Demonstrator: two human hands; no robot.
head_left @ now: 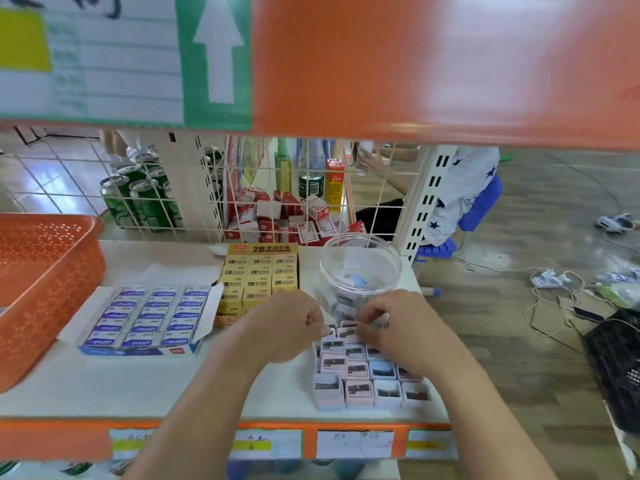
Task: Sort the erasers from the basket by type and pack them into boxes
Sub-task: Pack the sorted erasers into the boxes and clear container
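On the white shelf (pixel 104 386) lies an open box of blue erasers (pixel 145 317), with a box of yellow 2B erasers (pixel 259 275) beside it. At the right front stands a block of pink and blue erasers (pixel 360 375) set in rows. My left hand (pixel 287 323) and my right hand (pixel 398 327) meet at the far end of this block, fingers curled, each pinching a small pink eraser there. A clear plastic tub (pixel 360 268) with a few erasers inside stands just behind my hands. The orange basket (pixel 45 271) sits at the left.
A white wire grid (pixel 294 202) closes the back of the shelf; behind it are red boxes, green cans and bottles. An orange shelf board (pixel 433 64) hangs overhead. A seated person (pixel 460 188) is at the right, and cables and a black crate (pixel 616 362) lie on the floor.
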